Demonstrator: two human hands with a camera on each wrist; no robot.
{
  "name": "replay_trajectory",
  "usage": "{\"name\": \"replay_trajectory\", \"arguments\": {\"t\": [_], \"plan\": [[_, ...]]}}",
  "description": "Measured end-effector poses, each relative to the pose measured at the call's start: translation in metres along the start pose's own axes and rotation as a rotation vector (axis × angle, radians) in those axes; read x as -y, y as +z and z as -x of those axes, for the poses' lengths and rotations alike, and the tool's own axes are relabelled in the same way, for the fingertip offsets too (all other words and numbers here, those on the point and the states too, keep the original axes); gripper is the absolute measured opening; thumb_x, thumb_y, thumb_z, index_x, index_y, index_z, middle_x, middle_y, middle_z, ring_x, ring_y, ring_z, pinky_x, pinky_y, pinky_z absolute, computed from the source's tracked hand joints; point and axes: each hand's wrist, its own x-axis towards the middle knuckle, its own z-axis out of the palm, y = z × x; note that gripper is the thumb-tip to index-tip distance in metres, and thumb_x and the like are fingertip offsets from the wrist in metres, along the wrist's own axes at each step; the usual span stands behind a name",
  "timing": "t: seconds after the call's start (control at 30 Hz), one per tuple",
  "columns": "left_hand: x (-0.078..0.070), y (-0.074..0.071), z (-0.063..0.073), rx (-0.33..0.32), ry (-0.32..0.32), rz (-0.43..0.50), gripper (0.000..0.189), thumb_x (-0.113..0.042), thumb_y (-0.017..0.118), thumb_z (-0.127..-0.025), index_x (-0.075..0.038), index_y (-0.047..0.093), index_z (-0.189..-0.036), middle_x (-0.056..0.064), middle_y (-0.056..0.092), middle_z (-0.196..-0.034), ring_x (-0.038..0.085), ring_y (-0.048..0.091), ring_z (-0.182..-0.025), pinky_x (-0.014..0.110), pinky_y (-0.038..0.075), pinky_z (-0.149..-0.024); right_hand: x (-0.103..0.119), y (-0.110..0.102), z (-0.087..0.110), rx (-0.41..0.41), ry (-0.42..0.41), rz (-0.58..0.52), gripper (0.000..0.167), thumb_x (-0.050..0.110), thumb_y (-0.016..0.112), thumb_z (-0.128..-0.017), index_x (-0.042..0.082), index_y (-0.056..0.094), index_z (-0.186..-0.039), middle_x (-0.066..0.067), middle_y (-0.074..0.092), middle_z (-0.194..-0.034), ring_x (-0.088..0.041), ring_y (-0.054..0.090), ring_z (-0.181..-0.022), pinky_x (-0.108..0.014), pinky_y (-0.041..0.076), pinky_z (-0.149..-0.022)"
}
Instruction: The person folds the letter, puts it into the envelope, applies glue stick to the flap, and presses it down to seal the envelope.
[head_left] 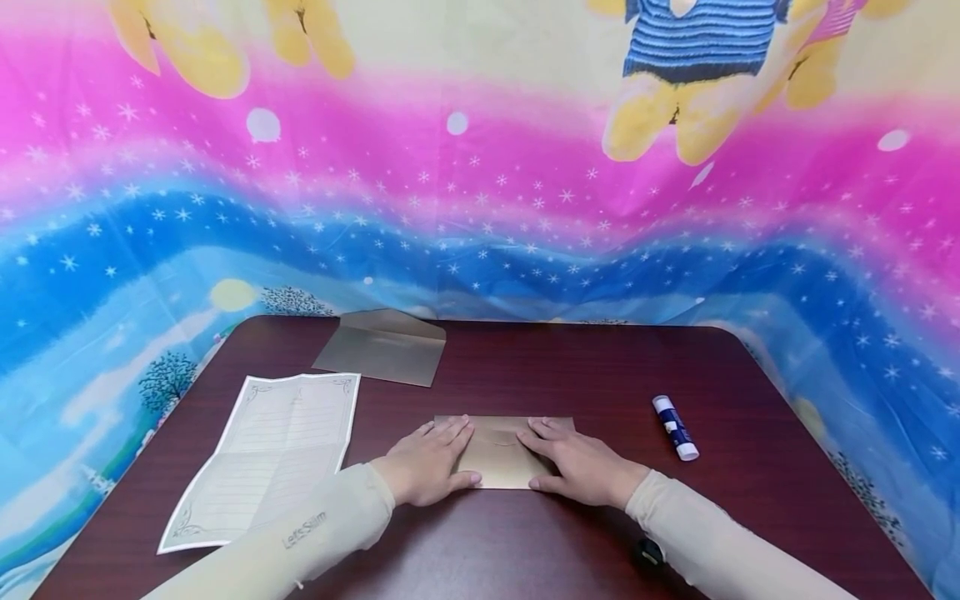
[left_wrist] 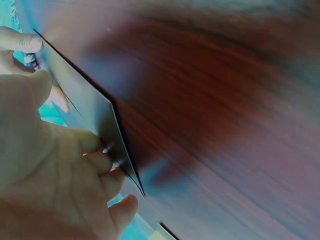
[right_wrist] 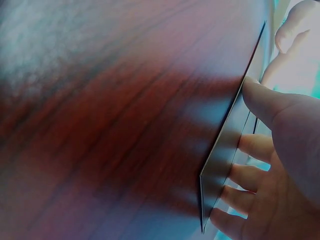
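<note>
A gold-brown envelope (head_left: pixel 498 467) lies flat on the dark wooden table, its flap folded down toward me. Across its left part rests my left hand (head_left: pixel 435 458), fingers stretched out on the paper and thumb near the front edge. My right hand (head_left: pixel 577 458) lies on the right part in much the same way, fingers spread. Both wrist views show the fingertips touching the envelope (left_wrist: pixel 75 80) from above, with neither hand gripping it. Part of the envelope is hidden under the hands.
Left of the hands lies a creased sheet of lined paper (head_left: pixel 262 458) with an ornate border. A second envelope (head_left: pixel 382 354), its flap raised, sits near the table's back edge. A glue stick (head_left: pixel 675 427) lies at the right. Behind the table (head_left: pixel 570 367) hangs a printed cloth (head_left: pixel 480 200).
</note>
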Motion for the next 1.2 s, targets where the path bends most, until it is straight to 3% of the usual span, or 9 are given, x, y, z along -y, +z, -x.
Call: {"name": "replay_trajectory", "arguments": {"t": [0.23, 0.6, 0.73, 1.0, 1.2], "plan": [[0.011, -0.002, 0.006, 0.003, -0.023, 0.045, 0.077, -0.057, 0.05, -0.1, -0.006, 0.035, -0.156, 0.009, 0.033, -0.166, 0.026, 0.032, -0.154, 0.049, 0.03, -0.123, 0.0, 0.0, 0.0, 0.0, -0.001, -0.004, 0.069, 0.043, 0.067, -0.096, 0.015, 0.043, -0.154, -0.016, 0.036, -0.163, -0.034, 0.034, -0.152, -0.054, 0.043, -0.113], [0.013, -0.003, 0.006, -0.027, 0.033, 0.002, 0.081, -0.05, 0.063, -0.096, 0.0, 0.036, -0.155, 0.015, 0.035, -0.163, 0.032, 0.035, -0.152, 0.049, 0.034, -0.121, 0.0, -0.008, 0.0, 0.049, 0.008, -0.058, 0.083, 0.056, 0.067, -0.091, 0.015, 0.038, -0.157, -0.015, 0.033, -0.164, -0.034, 0.031, -0.153, -0.056, 0.038, -0.117], [0.012, -0.002, 0.008, -0.027, 0.031, -0.014, 0.081, -0.05, 0.063, -0.096, 0.0, 0.036, -0.154, 0.015, 0.035, -0.163, 0.032, 0.035, -0.151, 0.05, 0.034, -0.121, 0.008, -0.009, -0.003, 0.038, 0.003, -0.077, 0.083, 0.061, 0.061, -0.093, 0.012, 0.038, -0.156, -0.014, 0.03, -0.166, -0.036, 0.028, -0.154, -0.057, 0.036, -0.118], [0.011, -0.004, 0.009, -0.012, 0.003, -0.02, 0.081, -0.05, 0.063, -0.096, -0.002, 0.036, -0.155, 0.013, 0.034, -0.164, 0.029, 0.034, -0.152, 0.047, 0.033, -0.122, 0.036, -0.002, -0.023, 0.017, -0.091, -0.05, 0.087, 0.062, 0.053, -0.097, 0.006, 0.028, -0.159, -0.014, 0.024, -0.168, -0.034, 0.021, -0.157, -0.052, 0.027, -0.124], [0.011, -0.001, 0.007, -0.013, 0.007, -0.03, 0.081, -0.051, 0.063, -0.095, -0.002, 0.037, -0.155, 0.013, 0.035, -0.164, 0.029, 0.035, -0.152, 0.048, 0.034, -0.121, 0.045, 0.003, -0.035, 0.062, -0.065, -0.003, 0.09, 0.064, 0.052, -0.096, 0.004, 0.029, -0.158, -0.014, 0.027, -0.167, -0.03, 0.025, -0.156, -0.047, 0.026, -0.125]]}}
